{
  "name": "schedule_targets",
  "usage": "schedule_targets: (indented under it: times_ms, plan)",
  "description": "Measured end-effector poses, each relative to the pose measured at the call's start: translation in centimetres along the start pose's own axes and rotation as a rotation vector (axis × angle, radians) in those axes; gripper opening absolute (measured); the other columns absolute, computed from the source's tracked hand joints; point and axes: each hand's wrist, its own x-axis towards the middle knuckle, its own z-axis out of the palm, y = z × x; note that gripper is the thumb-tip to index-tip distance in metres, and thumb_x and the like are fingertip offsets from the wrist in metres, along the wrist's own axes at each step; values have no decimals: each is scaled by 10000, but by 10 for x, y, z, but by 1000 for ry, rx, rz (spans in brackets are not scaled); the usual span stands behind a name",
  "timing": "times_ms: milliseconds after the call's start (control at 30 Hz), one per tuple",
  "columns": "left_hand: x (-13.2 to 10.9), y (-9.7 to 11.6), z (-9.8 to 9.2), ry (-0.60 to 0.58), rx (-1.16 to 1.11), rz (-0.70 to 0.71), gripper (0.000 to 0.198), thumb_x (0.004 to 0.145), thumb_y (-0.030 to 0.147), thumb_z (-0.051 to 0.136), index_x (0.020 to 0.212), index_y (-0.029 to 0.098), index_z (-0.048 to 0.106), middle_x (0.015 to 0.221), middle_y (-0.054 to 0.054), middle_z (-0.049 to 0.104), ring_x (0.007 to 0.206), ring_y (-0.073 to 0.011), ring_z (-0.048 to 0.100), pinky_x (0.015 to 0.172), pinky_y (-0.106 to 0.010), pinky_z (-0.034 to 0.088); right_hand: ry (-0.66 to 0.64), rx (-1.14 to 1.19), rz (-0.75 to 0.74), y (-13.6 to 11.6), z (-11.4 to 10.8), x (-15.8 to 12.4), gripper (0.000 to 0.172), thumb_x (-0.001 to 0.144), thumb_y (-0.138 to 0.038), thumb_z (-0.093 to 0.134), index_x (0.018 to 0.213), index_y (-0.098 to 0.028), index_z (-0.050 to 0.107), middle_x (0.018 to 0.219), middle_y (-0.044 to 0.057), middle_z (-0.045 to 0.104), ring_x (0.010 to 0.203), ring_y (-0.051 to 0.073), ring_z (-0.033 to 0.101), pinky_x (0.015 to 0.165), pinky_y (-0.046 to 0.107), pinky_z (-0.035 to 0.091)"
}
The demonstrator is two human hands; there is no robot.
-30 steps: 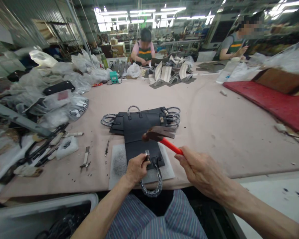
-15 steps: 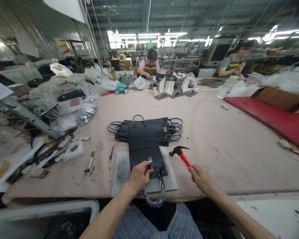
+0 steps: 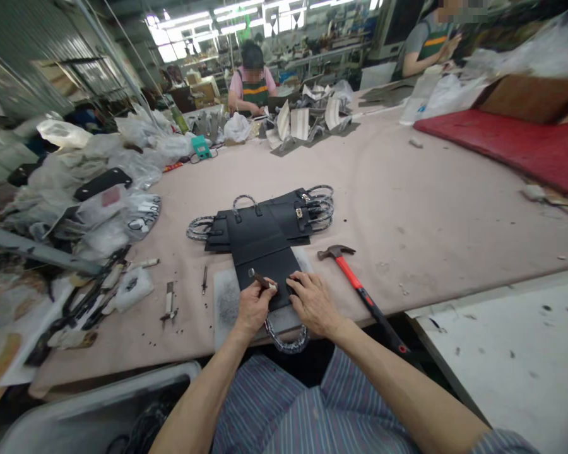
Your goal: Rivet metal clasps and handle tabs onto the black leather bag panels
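Observation:
My left hand (image 3: pixel 254 308) is closed round a slim punch-like tool (image 3: pixel 260 277), which is tilted over a black bag panel (image 3: pixel 262 261). My right hand (image 3: pixel 313 302) lies on the near right part of this panel, fingers bent and apart, hiding one base of its handle. The patterned loop handle (image 3: pixel 288 345) hangs over the table's front edge. Beneath the panel is a pale, worn pad (image 3: pixel 223 315). To the right, a claw hammer (image 3: pixel 355 280) with a red and black handle rests on the table, its end past the edge.
More black panels with loop handles (image 3: pixel 322 207) lie behind. Hand tools (image 3: pixel 169 302) and plastic bags (image 3: pixel 104 221) are at the left. Grey pieces (image 3: pixel 300 123) are piled at the back, near a co-worker (image 3: pixel 253 82). A red board (image 3: pixel 511 145) lies at the right.
My right hand has let go of the hammer, which now lies on the table, and has moved left onto the panel. The tool in my left hand leans over more. The view has tilted down.

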Motion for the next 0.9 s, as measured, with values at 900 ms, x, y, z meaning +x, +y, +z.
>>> schedule_targets:
  times_ms: [900]
  plan:
    - [4,-47,-162,256,1027,-492,285,958,331,470,1038,193,707,1133,-148,731,1084,-284,680,894,-360,487,32,-28,-35,14,17,-7,384,973,-276,466,1314,-173,608,1370,116,583,1249,312,497,1053,476,401]
